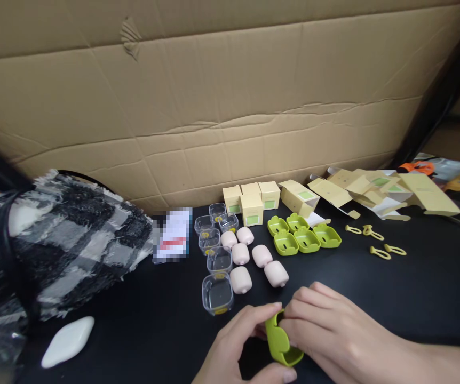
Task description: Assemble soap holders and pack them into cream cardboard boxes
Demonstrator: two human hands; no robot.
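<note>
I judge the sorting well along: six clear cups point(217, 293), six pale pink barrel-shaped pieces point(241, 280), five green shells point(286, 244) and some yellow loops point(380, 253) lie in separate groups on the black tabletop point(153, 330), with opened cartons point(434, 192) heaped behind. Four small boxes point(251, 210) stand upright and look unopened, so I take those as left over. One more green shell point(278, 341) is up at the near edge, between my hands. My left hand point(236, 349) has a narrow grip on it, forefinger at its top, thumb at its bottom; my right hand point(326, 325) reaches fingers into its hollow, fingertips hidden, so I cannot tell whether that grip closes on anything.
</note>
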